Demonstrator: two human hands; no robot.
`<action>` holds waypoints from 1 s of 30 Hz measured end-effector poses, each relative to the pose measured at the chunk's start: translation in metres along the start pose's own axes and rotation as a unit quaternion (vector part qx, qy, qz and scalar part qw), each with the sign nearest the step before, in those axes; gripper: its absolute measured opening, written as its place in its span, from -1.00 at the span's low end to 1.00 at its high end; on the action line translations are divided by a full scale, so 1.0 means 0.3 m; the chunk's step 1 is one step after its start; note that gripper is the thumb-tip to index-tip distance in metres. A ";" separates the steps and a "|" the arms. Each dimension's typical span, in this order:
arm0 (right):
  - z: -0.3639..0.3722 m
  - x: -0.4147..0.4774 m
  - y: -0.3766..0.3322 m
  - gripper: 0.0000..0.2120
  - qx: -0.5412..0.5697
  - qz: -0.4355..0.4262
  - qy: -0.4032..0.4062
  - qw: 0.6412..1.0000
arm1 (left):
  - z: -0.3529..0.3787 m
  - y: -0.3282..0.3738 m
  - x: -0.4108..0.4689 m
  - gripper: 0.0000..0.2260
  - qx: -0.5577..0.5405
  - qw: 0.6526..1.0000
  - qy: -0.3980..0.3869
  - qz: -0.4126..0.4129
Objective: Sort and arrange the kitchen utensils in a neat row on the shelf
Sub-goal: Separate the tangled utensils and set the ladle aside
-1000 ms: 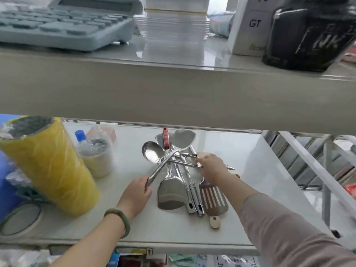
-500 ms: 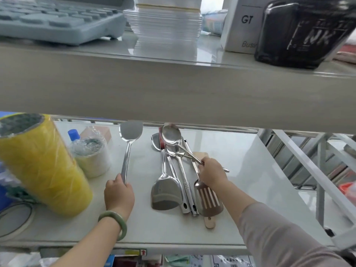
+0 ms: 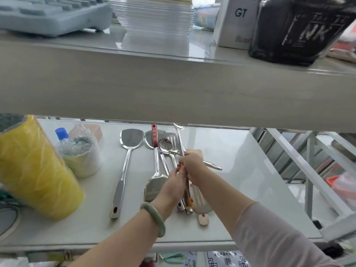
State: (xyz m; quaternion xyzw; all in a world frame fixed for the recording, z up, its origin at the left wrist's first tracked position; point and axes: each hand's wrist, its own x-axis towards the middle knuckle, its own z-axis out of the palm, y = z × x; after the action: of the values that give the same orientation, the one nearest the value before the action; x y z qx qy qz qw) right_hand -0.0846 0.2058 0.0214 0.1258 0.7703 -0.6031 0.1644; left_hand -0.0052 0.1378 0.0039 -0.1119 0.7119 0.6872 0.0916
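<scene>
On the white shelf (image 3: 240, 170) one steel spatula (image 3: 125, 170) lies alone, straight, left of the pile. The pile (image 3: 159, 160) holds a red-handled utensil (image 3: 154, 134), a solid turner (image 3: 154, 187), a small ladle (image 3: 165, 144) and a slotted turner with a wooden handle (image 3: 201, 201). My right hand (image 3: 193, 166) grips the shaft of a long steel ladle (image 3: 180, 140) lifted over the pile; its bowl is hidden behind the upper shelf's edge. My left hand (image 3: 173, 183) closes on the same shaft lower down, just beside the right hand.
A big yellow wrapped roll (image 3: 34, 170), a blue-capped bottle (image 3: 61, 133) and a wrapped tape roll (image 3: 81, 157) crowd the shelf's left side. The upper shelf board (image 3: 173, 89) overhangs closely. White rack bars (image 3: 308, 170) stand at the right.
My left hand let go of the steel spatula, which now lies alone on the left, and moved right to the pile. My right hand raised the long ladle further back.
</scene>
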 end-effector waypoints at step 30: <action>-0.067 -0.083 0.059 -0.69 -0.046 0.026 0.051 0.997 | 0.105 -0.078 0.014 -0.68 -0.001 0.995 0.095 0.031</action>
State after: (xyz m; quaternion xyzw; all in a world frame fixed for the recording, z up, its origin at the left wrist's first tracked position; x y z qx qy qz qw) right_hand -0.0569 0.2297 0.0201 0.1686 0.8012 -0.5553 0.1461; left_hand -0.0033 0.1684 -0.0209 -0.1547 0.7202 0.6763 0.0019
